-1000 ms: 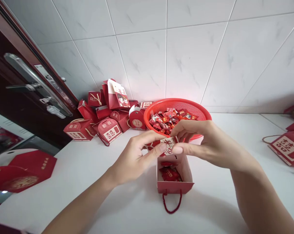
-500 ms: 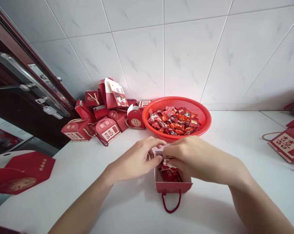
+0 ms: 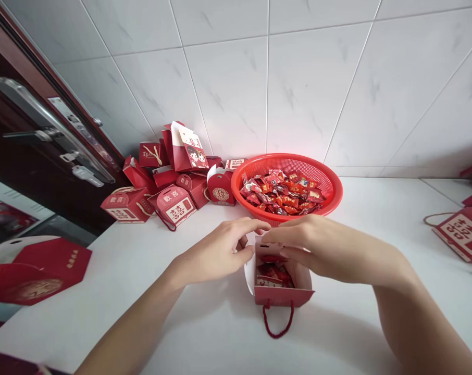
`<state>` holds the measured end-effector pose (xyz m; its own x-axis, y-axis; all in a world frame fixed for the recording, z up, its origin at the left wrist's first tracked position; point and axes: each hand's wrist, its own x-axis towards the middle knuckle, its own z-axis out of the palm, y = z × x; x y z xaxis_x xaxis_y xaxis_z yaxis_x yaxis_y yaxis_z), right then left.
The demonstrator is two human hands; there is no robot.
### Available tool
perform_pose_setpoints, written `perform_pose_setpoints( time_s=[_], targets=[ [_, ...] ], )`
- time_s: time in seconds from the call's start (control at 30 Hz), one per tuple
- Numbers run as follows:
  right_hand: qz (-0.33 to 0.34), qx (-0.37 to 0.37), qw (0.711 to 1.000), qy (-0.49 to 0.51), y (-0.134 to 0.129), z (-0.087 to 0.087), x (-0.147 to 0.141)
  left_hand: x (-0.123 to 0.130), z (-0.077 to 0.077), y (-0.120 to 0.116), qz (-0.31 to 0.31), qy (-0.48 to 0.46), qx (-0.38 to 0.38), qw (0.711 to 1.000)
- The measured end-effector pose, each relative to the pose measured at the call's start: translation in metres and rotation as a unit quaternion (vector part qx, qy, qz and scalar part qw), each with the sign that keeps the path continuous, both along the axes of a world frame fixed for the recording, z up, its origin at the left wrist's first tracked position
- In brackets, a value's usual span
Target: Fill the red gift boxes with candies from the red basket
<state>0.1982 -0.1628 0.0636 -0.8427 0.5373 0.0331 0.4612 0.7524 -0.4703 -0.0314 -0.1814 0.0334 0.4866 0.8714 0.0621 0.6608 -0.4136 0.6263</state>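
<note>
A small red gift box [image 3: 285, 297] lies with its top open on the white table, a dark red cord handle [image 3: 278, 333] hanging at its near end. Red wrapped candies [image 3: 275, 276] are inside. My left hand [image 3: 224, 250] is at the far left corner, its thumb and curled fingers closed on the white inner side flap [image 3: 250, 271]. My right hand [image 3: 330, 247] reaches over the far right edge. Its fingers pass behind the slotted far flap with the thumb on the inner side, partly hiding the box.
Behind the box stands a red mesh basket [image 3: 333, 200] of wrapped candies [image 3: 283, 192]. Several red gift boxes [image 3: 177, 208] are piled at the back left. One larger red box [image 3: 36, 271] sits at the left edge, another box [image 3: 462, 232] at the right. A tiled wall closes the back.
My right hand has come out of the box and lifted to its far flap. The candy it held now lies inside. The left side flap has swung outward. The view shifted slightly.
</note>
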Motion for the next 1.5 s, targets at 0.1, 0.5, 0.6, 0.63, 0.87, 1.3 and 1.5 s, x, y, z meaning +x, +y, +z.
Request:
perform_pose_setpoints(
  time_s=[0.1,0.5,0.6,0.63,0.87,1.3,1.5],
  targets=[
    [-0.003,-0.002,1.000,0.028,-0.002,0.009,0.012,-0.001,0.003,-0.002,-0.007,-0.005,0.014,1.000],
    [-0.041,0.005,0.993,-0.110,-0.010,0.007,0.014,-0.010,0.011,-0.003,-0.069,0.018,0.028,0.997],
    [-0.048,-0.018,0.987,-0.150,-0.009,0.007,0.011,-0.011,0.015,-0.007,-0.075,-0.023,-0.028,0.997],
    [-0.033,-0.034,0.987,-0.152,-0.008,0.007,0.011,-0.012,0.016,-0.008,-0.067,-0.044,-0.042,0.996],
    [-0.065,-0.046,0.978,-0.195,-0.007,0.008,0.009,-0.012,0.014,-0.003,-0.027,-0.007,-0.058,0.998],
    [-0.097,-0.023,0.980,-0.170,0.002,0.007,0.008,-0.011,0.009,0.006,-0.015,-0.003,-0.021,1.000],
    [-0.069,-0.016,0.990,-0.125,-0.006,0.010,0.013,-0.009,0.017,-0.015,-0.041,0.019,-0.002,0.999]
  ],
)
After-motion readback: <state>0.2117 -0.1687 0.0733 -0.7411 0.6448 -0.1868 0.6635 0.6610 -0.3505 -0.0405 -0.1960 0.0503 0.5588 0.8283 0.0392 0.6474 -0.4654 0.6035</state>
